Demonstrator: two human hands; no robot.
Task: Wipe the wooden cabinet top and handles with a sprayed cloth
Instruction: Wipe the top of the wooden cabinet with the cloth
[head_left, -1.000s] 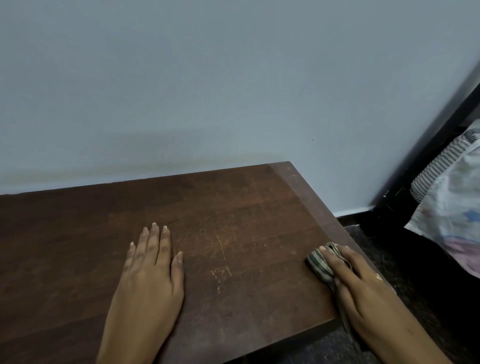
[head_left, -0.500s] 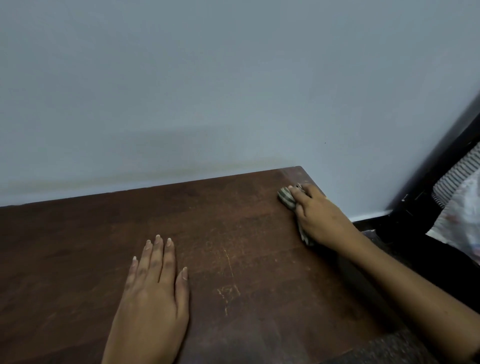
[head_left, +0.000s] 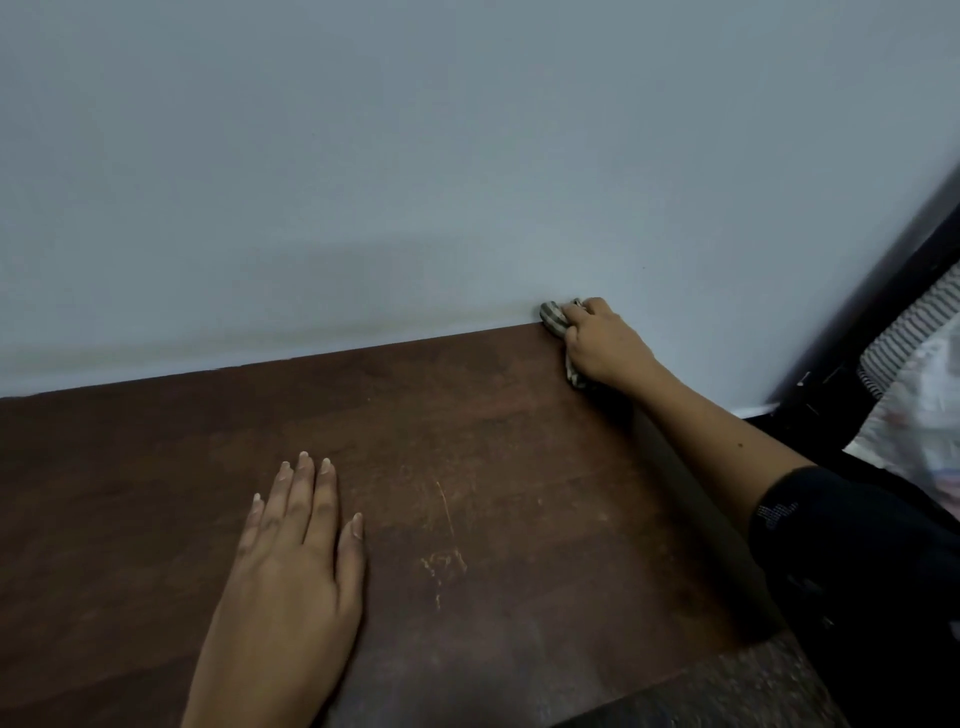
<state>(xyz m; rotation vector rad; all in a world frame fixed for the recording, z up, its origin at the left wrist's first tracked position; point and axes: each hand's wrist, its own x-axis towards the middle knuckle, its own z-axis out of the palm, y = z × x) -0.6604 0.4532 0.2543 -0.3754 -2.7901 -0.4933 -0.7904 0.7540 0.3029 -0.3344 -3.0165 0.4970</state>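
The dark brown wooden cabinet top (head_left: 467, 457) fills the lower half of the view, with pale scratches near its middle. My right hand (head_left: 605, 343) is at the far right corner, against the wall, closed on a bunched striped grey cloth (head_left: 553, 317) that it presses onto the wood. My left hand (head_left: 296, 561) lies flat on the top near the front, palm down, fingers together, holding nothing. The cabinet's handles are out of view.
A pale blue-grey wall (head_left: 467, 156) rises right behind the cabinet. To the right stands a dark frame (head_left: 883, 270) with striped and patterned fabric (head_left: 914, 395) hanging by it. Speckled dark floor (head_left: 727, 696) shows at the lower right.
My right hand slid the cloth from the front right edge along the right side to the back corner at the wall. My left hand stayed flat in place.
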